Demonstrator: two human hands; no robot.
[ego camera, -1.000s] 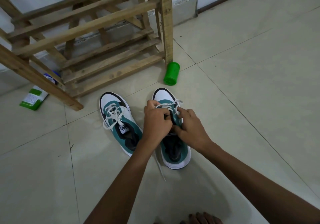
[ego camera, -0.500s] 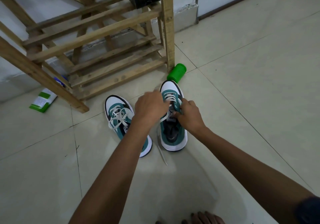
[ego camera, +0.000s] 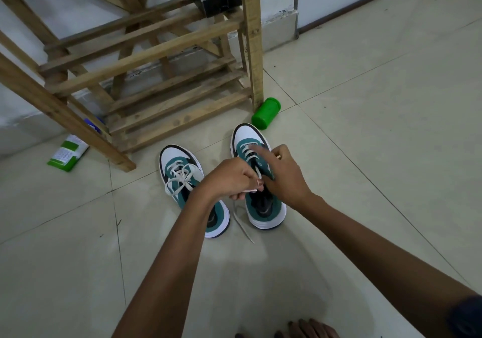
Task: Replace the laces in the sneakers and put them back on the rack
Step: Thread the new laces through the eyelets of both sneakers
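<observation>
1. Both bare forearms reach forward from the lower edge of the view and meet over the right sneaker (ego camera: 260,196).
2. The left hand (ego camera: 230,178) hovers at that sneaker's left side, fingers curled, its grip pinching a white lace end (ego camera: 249,191).
3. The right hand (ego camera: 283,174) lies over the sneaker's tongue, index finger (ego camera: 262,152) stretched toward its toe, the other fingers curled.
4. Bare toes (ego camera: 307,330) show nearest the camera, well behind the sneaker.
</observation>
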